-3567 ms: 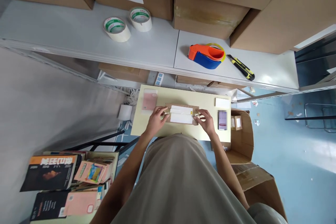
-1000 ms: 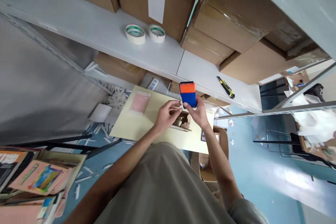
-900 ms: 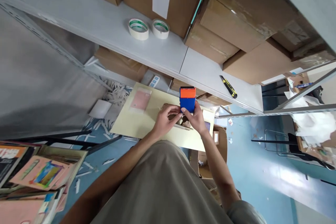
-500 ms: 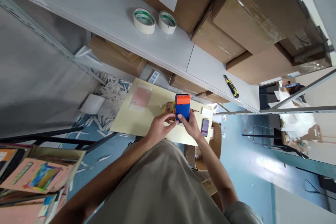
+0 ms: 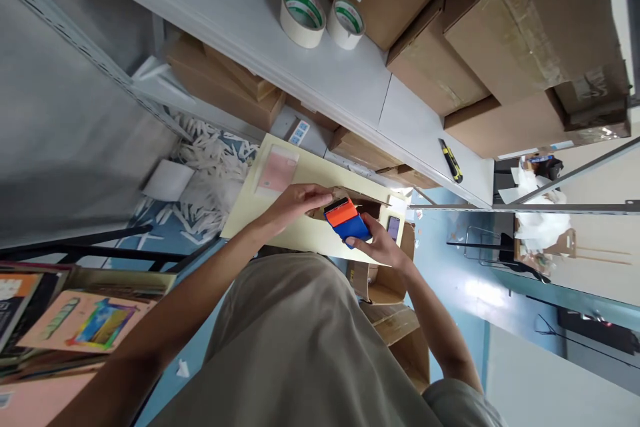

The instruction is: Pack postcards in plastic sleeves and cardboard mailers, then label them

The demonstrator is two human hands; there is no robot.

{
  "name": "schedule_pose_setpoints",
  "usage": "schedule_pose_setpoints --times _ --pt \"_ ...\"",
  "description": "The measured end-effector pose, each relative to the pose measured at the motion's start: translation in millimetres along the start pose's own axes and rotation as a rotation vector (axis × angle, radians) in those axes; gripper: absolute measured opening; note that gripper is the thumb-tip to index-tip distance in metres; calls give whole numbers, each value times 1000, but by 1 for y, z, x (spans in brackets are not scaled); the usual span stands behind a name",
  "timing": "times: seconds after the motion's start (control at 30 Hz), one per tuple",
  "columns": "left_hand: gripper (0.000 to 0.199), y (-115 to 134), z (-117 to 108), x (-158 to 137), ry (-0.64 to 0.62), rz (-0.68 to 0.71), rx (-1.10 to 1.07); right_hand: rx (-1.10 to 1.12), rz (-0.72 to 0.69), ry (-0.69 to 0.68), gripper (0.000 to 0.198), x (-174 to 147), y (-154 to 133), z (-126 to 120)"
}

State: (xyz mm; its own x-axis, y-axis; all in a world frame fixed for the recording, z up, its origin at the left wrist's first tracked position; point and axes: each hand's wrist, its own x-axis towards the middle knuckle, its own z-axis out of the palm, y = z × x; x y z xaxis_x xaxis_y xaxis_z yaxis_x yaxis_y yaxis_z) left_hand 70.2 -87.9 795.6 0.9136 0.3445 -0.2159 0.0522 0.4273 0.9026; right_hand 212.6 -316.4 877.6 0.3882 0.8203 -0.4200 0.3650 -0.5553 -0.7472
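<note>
My right hand (image 5: 383, 241) is closed round a blue and orange box-shaped item (image 5: 347, 219) with a black end. The item is tilted, its black and orange end pointing up and left. My left hand (image 5: 296, 205) reaches in from the left with fingers stretched out, its fingertips close to the black end. Whether they touch the item or the cardboard behind it I cannot tell. An open cardboard box (image 5: 373, 207) lies behind the item on the pale yellow table (image 5: 245, 210), partly hidden by it.
A phone (image 5: 393, 227) and a pink packet (image 5: 278, 170) lie on the table. On the grey shelf (image 5: 345, 80) are two tape rolls (image 5: 303, 18), a yellow cutter (image 5: 451, 161) and large cartons (image 5: 520, 33). Books (image 5: 85, 320) are stacked at lower left; open cartons (image 5: 390, 280) stand below right.
The blue and orange item has gone from upright to tilted left. My left hand has come away from its lower side and moved up and left. The view has shifted slightly.
</note>
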Motion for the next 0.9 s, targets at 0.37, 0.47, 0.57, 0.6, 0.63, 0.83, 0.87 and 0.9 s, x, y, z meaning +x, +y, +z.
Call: schedule_pose_setpoints --times 0.37,0.47,0.57,0.6,0.63,0.83,0.87,0.9 --pt "44 -20 -3 1 0 -53 -32 -115 95 -30 42 2 -17 1" --pt "45 -38 -1 1 45 -31 -48 -117 140 -51 47 5 -17 -4" --pt "50 -60 8 -2 127 -47 -63 -189 177 -102 50 9 -18 -14" --pt "51 -67 13 -5 151 -55 -75 -224 180 -120 51 10 -19 -19" --pt "51 -73 19 -8 169 -59 -95 -255 182 -141 51 11 -22 -24" --pt "47 -83 38 -20 269 -112 -202 -249 323 -391 55 10 -52 -69" --pt "49 -83 34 -19 320 -144 -197 -243 372 -429 56 9 -59 -80" --pt "51 -84 29 -17 367 -174 -194 -242 426 -459 58 8 -65 -90"
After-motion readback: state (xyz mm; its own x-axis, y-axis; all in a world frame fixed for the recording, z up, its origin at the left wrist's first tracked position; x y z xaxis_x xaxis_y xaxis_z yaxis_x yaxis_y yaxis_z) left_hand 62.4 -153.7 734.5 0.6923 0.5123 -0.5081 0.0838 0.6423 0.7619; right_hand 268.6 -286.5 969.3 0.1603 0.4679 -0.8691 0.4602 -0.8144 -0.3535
